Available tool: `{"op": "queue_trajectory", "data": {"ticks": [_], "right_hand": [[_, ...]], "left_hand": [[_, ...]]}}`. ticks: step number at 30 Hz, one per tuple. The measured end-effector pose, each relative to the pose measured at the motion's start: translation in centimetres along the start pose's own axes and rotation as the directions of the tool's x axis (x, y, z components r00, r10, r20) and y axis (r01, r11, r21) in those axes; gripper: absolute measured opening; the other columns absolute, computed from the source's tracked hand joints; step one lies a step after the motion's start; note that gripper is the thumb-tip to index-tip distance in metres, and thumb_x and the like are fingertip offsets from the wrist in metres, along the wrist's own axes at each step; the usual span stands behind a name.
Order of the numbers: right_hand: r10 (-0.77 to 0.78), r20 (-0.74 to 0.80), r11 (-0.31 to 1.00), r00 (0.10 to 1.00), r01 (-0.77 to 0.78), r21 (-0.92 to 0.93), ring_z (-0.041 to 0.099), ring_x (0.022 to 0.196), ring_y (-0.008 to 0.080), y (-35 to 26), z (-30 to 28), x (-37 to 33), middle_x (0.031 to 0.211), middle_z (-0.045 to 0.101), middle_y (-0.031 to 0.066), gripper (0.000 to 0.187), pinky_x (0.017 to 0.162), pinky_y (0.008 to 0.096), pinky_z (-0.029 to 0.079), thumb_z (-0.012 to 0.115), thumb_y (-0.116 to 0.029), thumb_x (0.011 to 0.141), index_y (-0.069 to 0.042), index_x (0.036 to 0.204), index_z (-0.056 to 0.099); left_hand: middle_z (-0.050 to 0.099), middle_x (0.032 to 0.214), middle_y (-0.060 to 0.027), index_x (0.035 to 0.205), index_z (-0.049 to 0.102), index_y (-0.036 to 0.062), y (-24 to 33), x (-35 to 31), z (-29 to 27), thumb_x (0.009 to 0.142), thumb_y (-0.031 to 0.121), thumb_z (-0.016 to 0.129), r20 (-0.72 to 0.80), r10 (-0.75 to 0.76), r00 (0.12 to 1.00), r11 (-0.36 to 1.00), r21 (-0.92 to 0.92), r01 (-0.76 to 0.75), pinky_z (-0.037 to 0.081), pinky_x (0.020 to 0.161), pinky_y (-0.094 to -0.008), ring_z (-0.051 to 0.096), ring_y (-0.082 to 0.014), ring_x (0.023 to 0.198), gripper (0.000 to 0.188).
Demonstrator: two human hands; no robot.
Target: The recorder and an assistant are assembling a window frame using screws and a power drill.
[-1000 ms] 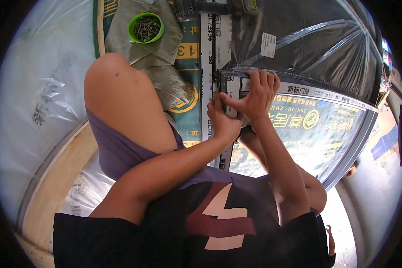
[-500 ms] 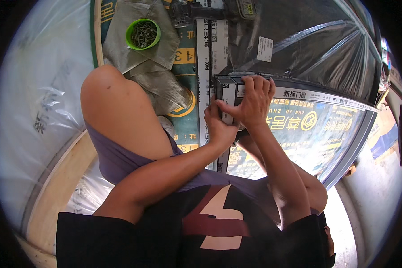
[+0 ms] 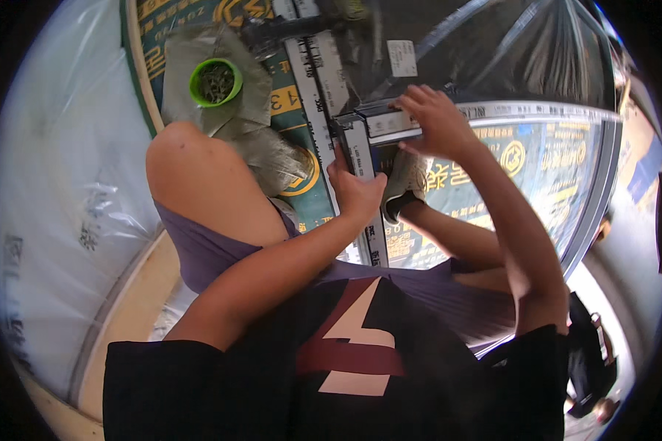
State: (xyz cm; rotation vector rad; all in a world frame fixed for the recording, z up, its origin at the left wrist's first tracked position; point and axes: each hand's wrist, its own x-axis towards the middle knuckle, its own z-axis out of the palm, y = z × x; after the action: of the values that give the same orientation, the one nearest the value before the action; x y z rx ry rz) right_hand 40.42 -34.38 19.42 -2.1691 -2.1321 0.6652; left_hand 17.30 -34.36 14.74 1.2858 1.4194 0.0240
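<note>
Two dark metal window-frame bars, wrapped in white printed film, meet at a corner in front of me. My left hand (image 3: 357,192) is closed round the near end of the upright-lying bar (image 3: 357,147), thumb on its right side, fingers on its left. My right hand (image 3: 440,123) grips the crossing bar (image 3: 388,123) just right of the corner, fingers over its far edge and thumb on its near side. The joint between the bars is exposed.
A green cup (image 3: 217,82) of screws or nails stands on a grey cloth (image 3: 254,117) at far left. Beyond lies a cordless drill (image 3: 265,33), partly blurred. Dark film-wrapped panel (image 3: 485,66) stretches at the far right. My shoe (image 3: 408,176) is beside the bars. Another person (image 3: 592,360) appears at lower right.
My right hand has shifted right, off the corner, along the crossing bar. My left hand stays on the other bar. The whole view has tilted and moved; a person has come into view at lower right.
</note>
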Motion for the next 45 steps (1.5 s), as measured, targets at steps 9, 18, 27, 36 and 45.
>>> {"op": "queue_trajectory", "data": {"ticks": [9, 18, 27, 36, 45], "right_hand": [[0.157, 0.006, 0.968, 0.988, -0.152, -0.202, 0.063, 0.120, 0.0329, 4.3, 2.1, 0.4, 0.125, 0.064, 0.0109, 0.077, 0.098, 0.0435, 0.056, 0.091, -0.053, 0.068, -0.009, 0.126, 0.065], [0.115, 0.001, 0.988, 0.993, -0.114, -0.105, 0.068, 0.116, 0.0303, 4.8, 2.4, -0.3, 0.117, 0.068, 0.0091, 0.059, 0.094, 0.0417, 0.058, 0.089, -0.047, 0.072, -0.010, 0.114, 0.071], [-0.029, -0.129, 0.999, 0.991, 0.026, -0.026, 0.068, 0.112, 0.0281, 5.6, 2.8, 0.1, 0.113, 0.069, 0.0069, 0.056, 0.093, 0.0423, 0.057, 0.088, -0.042, 0.071, -0.011, 0.114, 0.070], [0.020, -0.117, 0.994, 0.993, -0.032, -0.107, 0.071, 0.113, 0.0312, 5.6, 2.5, -1.0, 0.120, 0.073, 0.0092, 0.071, 0.099, 0.0426, 0.056, 0.088, -0.052, 0.072, -0.012, 0.129, 0.072], [0.049, -0.255, 0.995, 0.966, -0.069, -0.071, 0.074, 0.109, 0.0318, 5.0, 3.2, -0.5, 0.112, 0.077, 0.0163, 0.070, 0.097, 0.0435, 0.056, 0.091, -0.060, 0.064, -0.011, 0.112, 0.080]], "left_hand": [[0.059, 0.126, -0.0231, 0.141, 0.046, -0.0066, -3.8, 2.1, 1.4, 0.076, 0.019, 0.080, -0.137, 0.143, 0.980, 0.987, -0.061, -0.152, 0.047, 0.105, -0.0430, 0.061, -0.0370, 0.115, 0.077], [0.069, 0.108, -0.0153, 0.123, 0.050, -0.0058, -2.5, 1.0, 0.9, 0.077, 0.010, 0.073, -0.083, 0.122, 0.989, 0.932, -0.334, -0.143, 0.054, 0.089, -0.0363, 0.067, -0.0268, 0.095, 0.054], [0.072, 0.094, -0.0114, 0.111, 0.060, -0.0037, -2.5, 1.1, -0.4, 0.079, 0.017, 0.074, -0.190, 0.149, 0.971, 0.983, -0.078, -0.166, 0.054, 0.088, -0.0378, 0.067, -0.0252, 0.087, 0.041], [0.074, 0.093, -0.0152, 0.113, 0.066, -0.0055, -1.6, 0.2, 0.0, 0.077, 0.027, 0.077, -0.210, 0.228, 0.951, 0.973, 0.099, -0.211, 0.057, 0.082, -0.0361, 0.072, -0.0250, 0.087, 0.049], [0.071, 0.119, -0.0112, 0.136, 0.055, -0.0003, -8.2, -5.2, 2.4, 0.078, 0.012, 0.088, -0.215, 0.227, 0.950, 0.947, -0.181, -0.267, 0.052, 0.100, -0.0358, 0.068, -0.0199, 0.108, 0.068]]}}
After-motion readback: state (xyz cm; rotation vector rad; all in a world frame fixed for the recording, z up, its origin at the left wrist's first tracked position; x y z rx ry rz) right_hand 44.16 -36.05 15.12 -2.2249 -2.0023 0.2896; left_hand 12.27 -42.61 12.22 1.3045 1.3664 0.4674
